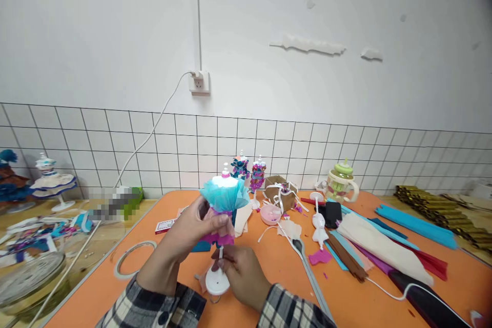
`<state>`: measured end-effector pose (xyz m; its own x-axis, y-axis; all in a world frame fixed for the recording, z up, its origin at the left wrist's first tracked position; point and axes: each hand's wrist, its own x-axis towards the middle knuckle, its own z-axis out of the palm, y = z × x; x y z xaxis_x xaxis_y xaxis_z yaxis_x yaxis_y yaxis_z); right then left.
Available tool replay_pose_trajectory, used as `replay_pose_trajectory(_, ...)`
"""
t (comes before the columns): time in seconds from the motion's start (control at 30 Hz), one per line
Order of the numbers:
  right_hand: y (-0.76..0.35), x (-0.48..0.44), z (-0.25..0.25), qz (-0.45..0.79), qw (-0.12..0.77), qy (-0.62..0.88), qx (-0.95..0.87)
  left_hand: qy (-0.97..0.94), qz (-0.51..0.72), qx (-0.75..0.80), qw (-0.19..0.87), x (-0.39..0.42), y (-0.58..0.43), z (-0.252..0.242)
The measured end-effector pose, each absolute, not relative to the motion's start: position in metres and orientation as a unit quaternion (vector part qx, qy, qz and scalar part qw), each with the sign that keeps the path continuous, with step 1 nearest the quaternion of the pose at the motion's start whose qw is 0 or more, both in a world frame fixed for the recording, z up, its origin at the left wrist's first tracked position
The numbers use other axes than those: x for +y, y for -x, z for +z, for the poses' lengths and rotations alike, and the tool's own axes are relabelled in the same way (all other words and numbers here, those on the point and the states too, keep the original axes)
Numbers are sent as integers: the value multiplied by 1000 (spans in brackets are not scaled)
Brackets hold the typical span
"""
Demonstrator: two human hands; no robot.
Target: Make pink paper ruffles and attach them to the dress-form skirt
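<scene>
A miniature dress form (225,195) stands tilted in front of me, wearing a turquoise ruffled paper collar over a pink and dark blue paper skirt. My left hand (188,230) is wrapped round its body from the left, thumb across the pink paper. Lower down, my right hand (244,270) grips the thin white stem just above the round white base (217,282). The base is turned toward me, and its small hole shows. Parts of the skirt and stem are hidden behind my fingers.
Two decorated dress forms (258,177) stand at the back, beside a cardboard box (279,195) with ribbons. A bare white form (319,228) lies right of grey scissors or tongs (307,261). Folded crepe paper (378,246) covers the right side; a tape roll (134,261) lies left.
</scene>
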<state>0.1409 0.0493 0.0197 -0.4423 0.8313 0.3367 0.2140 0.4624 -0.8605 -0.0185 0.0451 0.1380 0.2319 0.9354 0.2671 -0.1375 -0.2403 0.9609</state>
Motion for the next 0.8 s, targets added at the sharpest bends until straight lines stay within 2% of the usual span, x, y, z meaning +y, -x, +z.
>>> replay_pose_trajectory(0.2, -137, 54, -7, 465, 402, 325, -719, -643, 475, 364, 477, 54, 29, 137)
replay_pose_trajectory(0.53, -144, 60, -25, 379, 410, 356, -749, -630, 485, 356, 492, 69, 25, 120)
replay_pose_trajectory(0.8, -155, 78, -39, 374, 392, 392, -743, -642, 449, 390, 484, 76, 38, 118)
